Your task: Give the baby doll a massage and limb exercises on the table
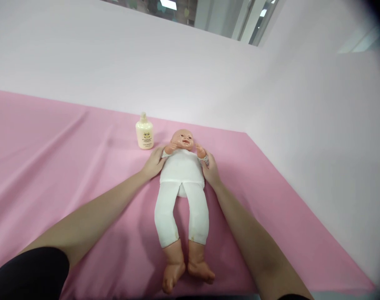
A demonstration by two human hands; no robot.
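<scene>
Pink cloth (67,166) covers the whole work surface up to pale walls (302,125). On it a baby doll (182,187) in a white top and white leggings lies on its back, bare feet toward the camera. Left hand (152,163) is pressed against the doll's side at the shoulder, fingers spread open; right hand (211,170) cups the opposite side likewise. Just beyond the left hand stands a cream lotion bottle (144,132), upright and untouched.

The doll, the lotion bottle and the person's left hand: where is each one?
doll (182,166), head view, on its white-clad chest.
lotion bottle (144,135), head view, on its cream body.
left hand (152,164), head view, on its back.
</scene>
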